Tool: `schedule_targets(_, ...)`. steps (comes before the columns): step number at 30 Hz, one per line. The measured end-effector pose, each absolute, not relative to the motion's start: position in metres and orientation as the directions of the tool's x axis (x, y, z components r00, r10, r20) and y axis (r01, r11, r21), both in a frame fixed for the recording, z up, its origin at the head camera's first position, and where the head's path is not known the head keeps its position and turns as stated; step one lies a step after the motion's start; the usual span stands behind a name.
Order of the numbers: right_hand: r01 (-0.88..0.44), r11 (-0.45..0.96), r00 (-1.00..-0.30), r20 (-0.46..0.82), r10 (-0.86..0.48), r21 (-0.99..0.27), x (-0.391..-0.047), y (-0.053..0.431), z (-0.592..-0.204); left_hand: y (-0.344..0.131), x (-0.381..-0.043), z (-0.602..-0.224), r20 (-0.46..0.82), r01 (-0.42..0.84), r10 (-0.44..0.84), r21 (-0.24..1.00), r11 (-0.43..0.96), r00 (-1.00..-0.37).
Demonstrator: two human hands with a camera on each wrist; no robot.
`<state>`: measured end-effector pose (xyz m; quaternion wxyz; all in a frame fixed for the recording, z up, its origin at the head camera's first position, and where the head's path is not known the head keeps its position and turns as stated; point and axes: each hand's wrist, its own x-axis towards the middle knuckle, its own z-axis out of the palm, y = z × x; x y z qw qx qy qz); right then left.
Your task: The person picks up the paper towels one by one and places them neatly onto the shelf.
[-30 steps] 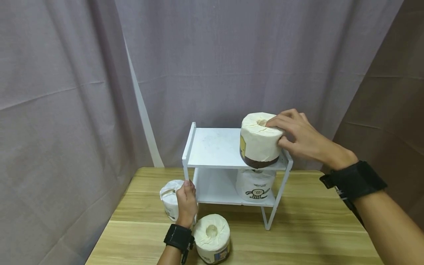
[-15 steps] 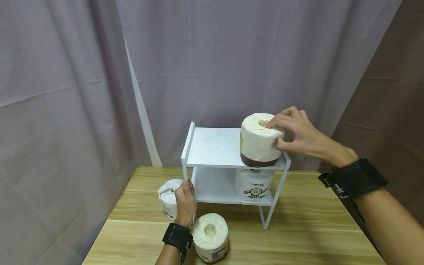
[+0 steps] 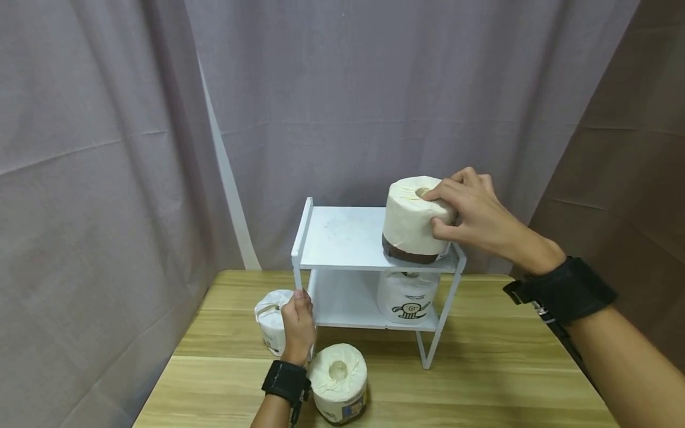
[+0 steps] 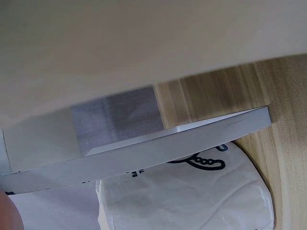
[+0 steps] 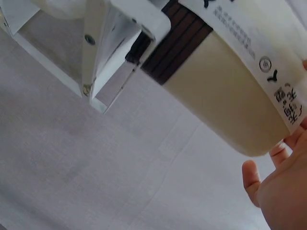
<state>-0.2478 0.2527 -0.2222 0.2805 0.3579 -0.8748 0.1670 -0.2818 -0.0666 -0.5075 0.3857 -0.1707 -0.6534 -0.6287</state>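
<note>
On the right side of the white two-tier rack's top shelf (image 3: 342, 238) stands a cream toilet roll (image 3: 409, 223) with a brown lower band. My right hand (image 3: 473, 214) pinches that roll, its fingers at the core hole and its thumb on the side. In the right wrist view, the roll's printed label and brown band (image 5: 180, 40) show beside the rack corner. My left hand (image 3: 299, 327) grips the rack's front left leg (image 3: 298, 278). The left wrist view shows this leg (image 4: 129, 155) close up, with a white-wrapped roll (image 4: 192, 196) beside it.
A white toilet roll (image 3: 409, 297) with a cartoon print sits on the lower shelf's right side. Another white roll (image 3: 271, 327) stands left of the rack. A cream roll (image 3: 338, 380) stands in front on the wooden table (image 3: 481, 368). Grey curtains (image 3: 374, 107) hang behind.
My right hand has turned the cream roll and shifted it slightly left and back; its yellow panel has gone from sight. My left hand still grips the leg.
</note>
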Motion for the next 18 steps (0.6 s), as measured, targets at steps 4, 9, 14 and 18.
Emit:
schedule_targets(4,-0.676,0.733,-0.625,0.59,-0.512,-0.08,-0.247,0.244,-0.229,-0.069,-0.278,-0.509,0.699,0.689,-0.264,0.71,0.145,-0.665)
schedule_targets(9,-0.615,0.785,-0.67,0.573,-0.472,-0.073,-0.244,0.237,-0.233,-0.065,-0.277,-0.511,0.691,0.686,-0.253,0.717,0.122,-0.677)
schedule_targets(14,-0.555,0.827,-0.71,0.568,-0.417,-0.086,-0.242,0.231,-0.226,-0.061,-0.28,-0.51,0.703,0.697,-0.255,0.705,0.127,-0.664)
schedule_targets(18,-0.518,0.848,-0.735,0.565,-0.374,-0.112,-0.241,0.223,-0.227,-0.064,-0.279,-0.51,0.705,0.699,-0.259,0.703,0.132,-0.66)
